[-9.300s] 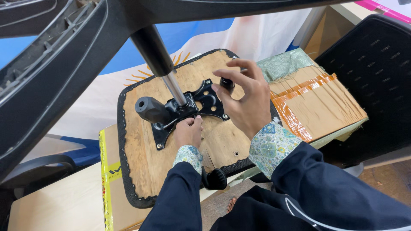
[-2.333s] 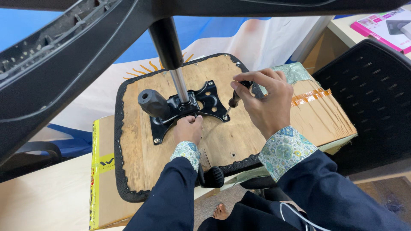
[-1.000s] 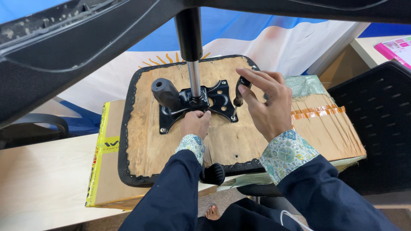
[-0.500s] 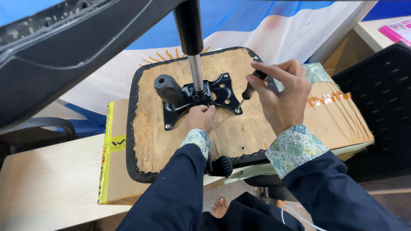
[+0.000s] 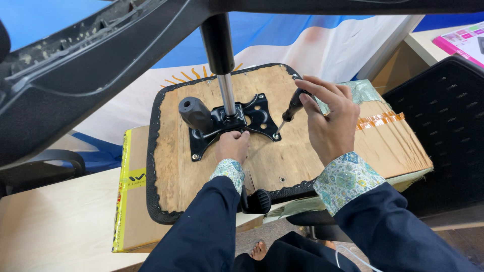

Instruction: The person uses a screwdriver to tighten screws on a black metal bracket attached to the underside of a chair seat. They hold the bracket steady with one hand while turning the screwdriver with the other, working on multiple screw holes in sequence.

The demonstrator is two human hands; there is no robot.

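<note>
Plywood of an upturned chair seat (image 5: pixel 201 166), edged in black fabric, is laid across cardboard boxes (image 5: pixel 388 136); the boxes are closed, so their contents cannot be told. Above, the chair's black star base (image 5: pixel 91 70) is seen filling the top of the view, joined by a gas-lift column (image 5: pixel 222 60) to a black mounting plate (image 5: pixel 227 126) set on the plywood. A black mesh chair back (image 5: pixel 448 126) is stood at the right, and a pale wooden worktop (image 5: pixel 50 226) lies at lower left. A blue and white cloth with a sun emblem (image 5: pixel 312 40) is spread behind.

The left hand (image 5: pixel 232 146) is pressed against the near edge of the plate, fingers curled; whether anything is grasped there cannot be told. The right hand (image 5: pixel 327 121) is clenched around a black-handled screwdriver (image 5: pixel 290 111), its tip set at the plate's right corner, probably on a screw, though this is too small to confirm.

Compared with half a second earlier, the screwdriver has been kept at the same corner, and the view has been shifted slightly.

A bare foot (image 5: pixel 257 249) is seen on the floor below.
</note>
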